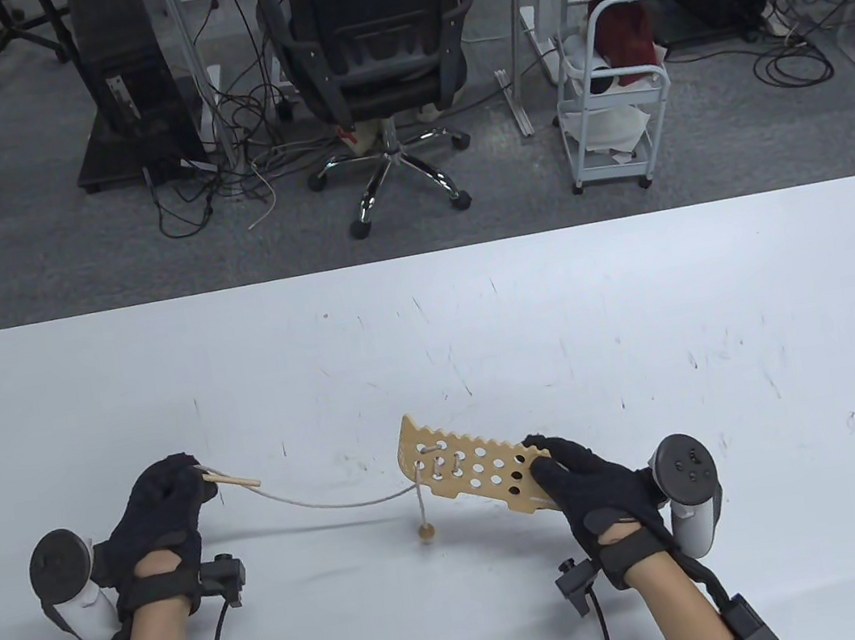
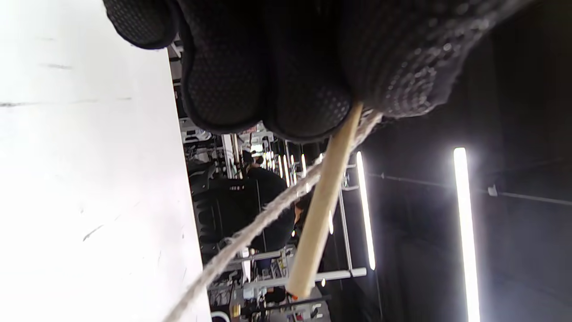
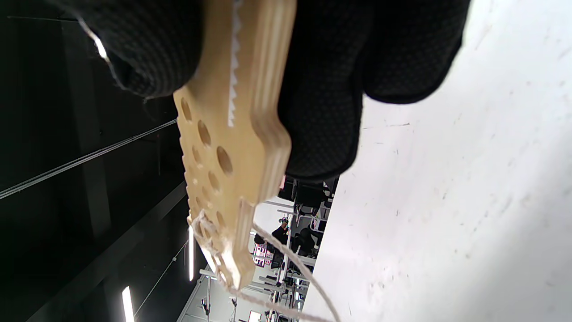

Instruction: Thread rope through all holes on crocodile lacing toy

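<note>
Only a few holes at the far end of the crocodile board [image 1: 465, 471] carry rope [image 1: 327, 503]; most holes nearer the right grip [image 1: 586, 486] are bare, so the lacing looks barely begun. That grip clamps the board's near end, tilted above the table [image 1: 640, 317]. The left grip [image 1: 167, 502], well apart, pinches the wooden needle [image 1: 232, 479].

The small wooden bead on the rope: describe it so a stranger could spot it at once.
On the white table, find the crocodile board held by the right hand. A rope drops from its far-left holes, ending in the bead, the only round wooden piece there.
</note>
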A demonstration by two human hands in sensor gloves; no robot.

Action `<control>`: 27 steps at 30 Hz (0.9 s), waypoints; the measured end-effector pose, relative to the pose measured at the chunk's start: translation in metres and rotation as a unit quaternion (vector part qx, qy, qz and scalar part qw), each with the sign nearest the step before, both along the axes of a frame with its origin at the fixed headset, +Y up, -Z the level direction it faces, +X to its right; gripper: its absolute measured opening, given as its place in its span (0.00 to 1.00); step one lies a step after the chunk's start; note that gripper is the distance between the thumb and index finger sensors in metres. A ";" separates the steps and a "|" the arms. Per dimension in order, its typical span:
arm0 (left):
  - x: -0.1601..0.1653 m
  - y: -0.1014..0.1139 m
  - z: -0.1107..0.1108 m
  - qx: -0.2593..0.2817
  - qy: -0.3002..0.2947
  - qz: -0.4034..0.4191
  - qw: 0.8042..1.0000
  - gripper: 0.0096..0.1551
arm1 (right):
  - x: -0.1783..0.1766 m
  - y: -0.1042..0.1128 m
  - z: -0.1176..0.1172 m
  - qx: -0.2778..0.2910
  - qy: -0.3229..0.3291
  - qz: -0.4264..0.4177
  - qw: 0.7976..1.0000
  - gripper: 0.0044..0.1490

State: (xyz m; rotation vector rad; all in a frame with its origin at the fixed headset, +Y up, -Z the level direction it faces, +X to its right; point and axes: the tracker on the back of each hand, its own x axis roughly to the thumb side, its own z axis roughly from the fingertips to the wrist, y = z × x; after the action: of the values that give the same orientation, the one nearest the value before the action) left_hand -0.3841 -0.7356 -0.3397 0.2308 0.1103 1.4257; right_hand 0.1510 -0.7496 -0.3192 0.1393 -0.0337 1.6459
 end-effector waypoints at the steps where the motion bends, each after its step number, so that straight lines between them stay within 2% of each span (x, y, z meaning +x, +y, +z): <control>1: 0.003 -0.001 -0.001 -0.004 -0.010 -0.002 1.000 0.22 | -0.001 0.000 0.000 0.001 0.003 -0.001 1.000 0.29; 13: 0.053 -0.008 -0.004 -0.041 -0.125 -0.020 0.991 0.22 | -0.018 0.007 0.007 0.014 0.046 -0.014 0.999 0.29; 27: 0.109 -0.010 0.002 -0.055 -0.259 -0.010 0.964 0.22 | -0.040 0.011 0.015 0.030 0.096 -0.003 0.995 0.29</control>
State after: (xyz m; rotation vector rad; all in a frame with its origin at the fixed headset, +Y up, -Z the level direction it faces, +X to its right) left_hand -0.2754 -0.7459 -0.3376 -0.2360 -0.2415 1.4135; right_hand 0.1108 -0.7388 -0.3041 0.3422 0.0624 1.6201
